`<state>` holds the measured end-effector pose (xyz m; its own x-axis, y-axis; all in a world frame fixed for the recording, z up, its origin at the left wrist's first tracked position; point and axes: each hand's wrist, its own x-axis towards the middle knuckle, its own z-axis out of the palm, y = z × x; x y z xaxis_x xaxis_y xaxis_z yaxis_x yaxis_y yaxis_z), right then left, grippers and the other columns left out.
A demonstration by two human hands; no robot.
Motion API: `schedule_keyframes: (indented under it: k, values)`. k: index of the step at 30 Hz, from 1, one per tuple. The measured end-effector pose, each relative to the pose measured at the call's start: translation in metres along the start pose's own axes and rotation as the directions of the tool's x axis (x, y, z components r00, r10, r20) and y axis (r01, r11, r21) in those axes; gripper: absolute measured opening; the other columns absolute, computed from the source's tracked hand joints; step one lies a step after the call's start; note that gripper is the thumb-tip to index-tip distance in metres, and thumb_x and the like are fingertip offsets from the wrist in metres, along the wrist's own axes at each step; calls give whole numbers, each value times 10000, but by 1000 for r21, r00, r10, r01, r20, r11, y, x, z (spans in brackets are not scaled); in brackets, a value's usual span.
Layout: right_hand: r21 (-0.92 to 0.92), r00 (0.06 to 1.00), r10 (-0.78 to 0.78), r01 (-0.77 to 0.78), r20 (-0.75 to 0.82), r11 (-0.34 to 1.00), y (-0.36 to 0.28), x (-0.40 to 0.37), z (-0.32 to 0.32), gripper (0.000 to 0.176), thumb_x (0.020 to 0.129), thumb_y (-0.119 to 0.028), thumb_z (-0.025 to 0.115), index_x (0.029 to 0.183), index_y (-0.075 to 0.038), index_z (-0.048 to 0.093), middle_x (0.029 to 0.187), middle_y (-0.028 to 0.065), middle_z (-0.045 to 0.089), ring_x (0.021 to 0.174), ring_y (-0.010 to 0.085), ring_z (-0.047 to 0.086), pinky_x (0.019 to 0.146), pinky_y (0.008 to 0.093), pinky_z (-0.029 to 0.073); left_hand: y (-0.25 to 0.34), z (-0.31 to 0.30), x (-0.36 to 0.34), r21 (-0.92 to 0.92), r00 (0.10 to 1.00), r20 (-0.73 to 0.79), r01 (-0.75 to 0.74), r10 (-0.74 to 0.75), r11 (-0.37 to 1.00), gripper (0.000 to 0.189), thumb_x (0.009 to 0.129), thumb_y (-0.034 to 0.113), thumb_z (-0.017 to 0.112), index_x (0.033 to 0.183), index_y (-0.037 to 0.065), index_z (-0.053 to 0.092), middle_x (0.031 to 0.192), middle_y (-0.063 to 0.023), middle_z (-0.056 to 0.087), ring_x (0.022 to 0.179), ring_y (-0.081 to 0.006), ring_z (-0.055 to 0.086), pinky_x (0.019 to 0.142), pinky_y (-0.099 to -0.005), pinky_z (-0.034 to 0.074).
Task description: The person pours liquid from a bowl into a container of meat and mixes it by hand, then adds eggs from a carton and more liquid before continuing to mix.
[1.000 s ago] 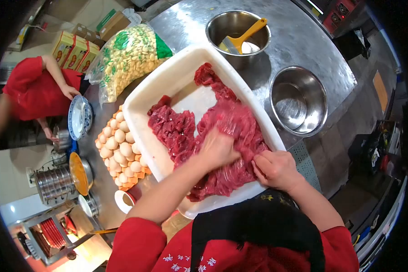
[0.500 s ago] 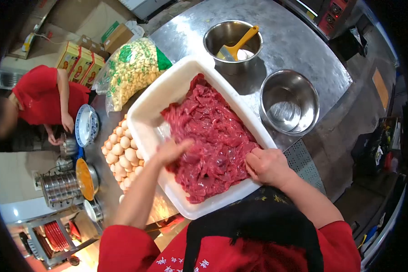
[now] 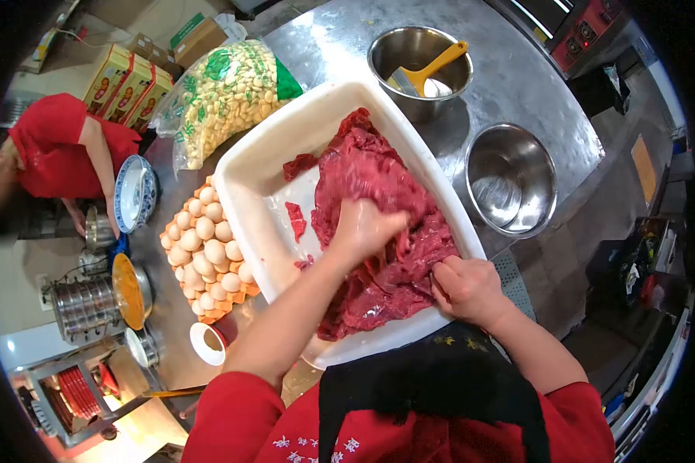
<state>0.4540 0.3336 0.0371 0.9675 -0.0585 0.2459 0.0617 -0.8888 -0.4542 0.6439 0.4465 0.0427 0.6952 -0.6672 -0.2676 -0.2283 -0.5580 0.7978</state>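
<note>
Slices of raw red meat (image 3: 386,289) fill much of a white plastic tub (image 3: 249,181), heaped toward its right side. My left hand (image 3: 361,230) is in the middle of the heap, thumb stretched to the right; its other fingers are sunk in the meat and blurred. At the tub's near right edge, my right hand (image 3: 469,287) is closed on the rim, knuckles up against the meat. A few loose scraps of meat (image 3: 296,221) lie on the bare left part of the tub's bottom.
Left of the tub are a tray of eggs (image 3: 205,241), a cup (image 3: 208,343) and a bag of pale pieces (image 3: 228,100). Beyond its right side stand a steel pot (image 3: 386,58) with a yellow-handled brush (image 3: 432,69) and another steel pot (image 3: 511,181). A person (image 3: 69,147) works at far left.
My left hand has moved right and away from me, pushing the meat to the right and baring the tub's left bottom. My right hand stays at the rim.
</note>
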Motion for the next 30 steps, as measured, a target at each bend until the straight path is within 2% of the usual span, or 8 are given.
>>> schedule_keyframes:
  k: [5,7,12,15,18,20,27,30]
  values:
    - [-7,999,33,-33,-25,999,1,0,0,169,713,-151,691,715,-110,526,674,49,512,561,247,588,512,377,484,-34,-21,121,704,934,133,-324,331,631,630,681,506,663,936,-70,694,1038,-265,660,963,-365,644,889,-391,501]
    - [6,999,32,-32,-36,999,1,-1,4,162,727,-159,683,717,-107,530,676,50,514,567,249,591,510,382,486,-22,-34,135,635,969,207,-29,-134,772,709,665,568,671,959,-78,689,1038,-249,671,963,-359,649,886,-394,500]
    - [21,998,43,-42,-50,999,3,-2,3,172,734,-173,680,706,-110,522,675,53,515,563,253,592,505,385,488,-14,-39,102,453,838,473,33,-272,891,728,676,636,709,1044,9,706,1024,-178,690,952,-253,654,876,-363,495]
    - [26,998,32,-31,-46,999,2,-2,4,182,732,-179,682,703,-112,515,676,52,516,567,252,593,506,383,489,-14,-26,43,6,732,678,90,-71,996,574,753,350,797,1211,51,624,1133,-75,666,1030,-154,600,938,-320,469]
    - [34,1000,5,-4,-11,999,2,-4,1,189,726,-179,685,699,-113,511,677,50,517,567,253,593,509,381,492,-28,-20,-13,4,778,625,-77,57,997,662,628,487,814,1075,20,668,1041,-199,663,977,-319,626,895,-385,474]
    - [6,1000,-1,0,23,1000,0,-6,0,179,718,-168,687,702,-113,517,675,49,514,559,253,587,505,378,488,-40,-26,-56,387,857,486,-385,170,838,727,608,629,733,979,7,679,1049,-243,549,1068,-400,483,956,-534,351]
    - [36,1000,-12,12,9,999,0,-4,2,164,710,-151,692,715,-114,532,677,51,504,541,238,572,494,362,477,-76,-48,-119,676,906,377,-410,190,612,478,674,362,741,989,8,680,1231,-260,522,1237,-353,443,1050,-608,265]
    - [28,1000,-15,15,14,999,0,-3,0,169,709,-150,694,712,-112,529,679,51,503,543,234,572,495,354,476,-69,-55,-50,826,854,424,-229,-301,515,592,680,181,681,1248,69,563,1461,-283,297,1276,-409,406,1074,-642,221]
